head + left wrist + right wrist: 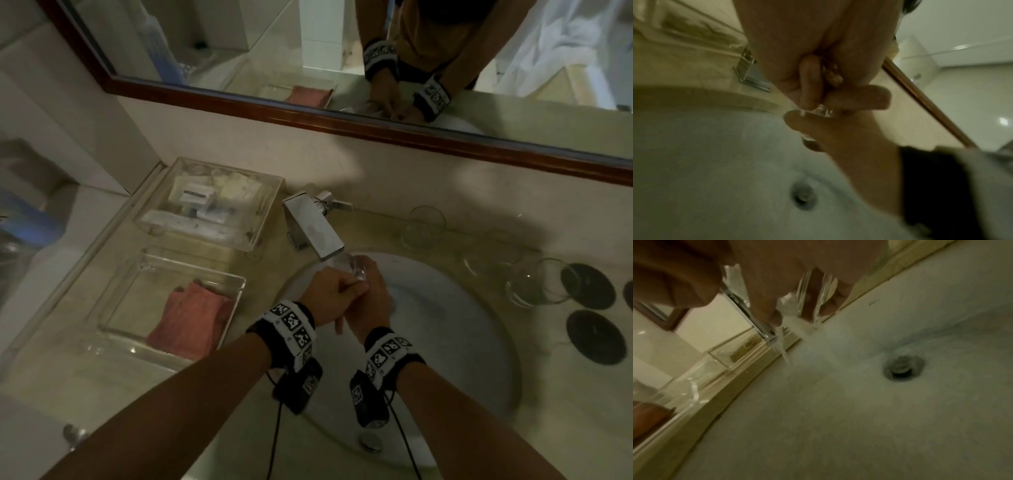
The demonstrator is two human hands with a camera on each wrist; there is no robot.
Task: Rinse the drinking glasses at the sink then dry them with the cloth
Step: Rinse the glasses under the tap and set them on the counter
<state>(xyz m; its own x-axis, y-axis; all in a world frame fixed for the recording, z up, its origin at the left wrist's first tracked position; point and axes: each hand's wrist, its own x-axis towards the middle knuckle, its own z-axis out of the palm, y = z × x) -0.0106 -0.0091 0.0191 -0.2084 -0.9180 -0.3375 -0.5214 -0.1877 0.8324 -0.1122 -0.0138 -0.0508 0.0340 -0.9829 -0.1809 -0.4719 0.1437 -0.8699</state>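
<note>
A clear drinking glass (350, 268) is held under the steel faucet (313, 229), over the white sink (455, 318). My right hand (369, 275) wraps round the glass from the right. My left hand (344, 286) curls its fingers against it from the left, touching the right hand. In the right wrist view water (797, 332) runs off the glass (813, 293) into the basin. The left wrist view shows only a sliver of the glass (821, 111) between the fingers. The pink cloth (195, 318) lies folded in a clear tray (219, 274) left of the sink.
Three more clear glasses (424, 222) (493, 253) (532, 284) stand on the counter right of the faucet, beside black round coasters (587, 286). A clear box of toiletries (212, 202) sits behind the tray. The drain (902, 366) is below. A mirror hangs above.
</note>
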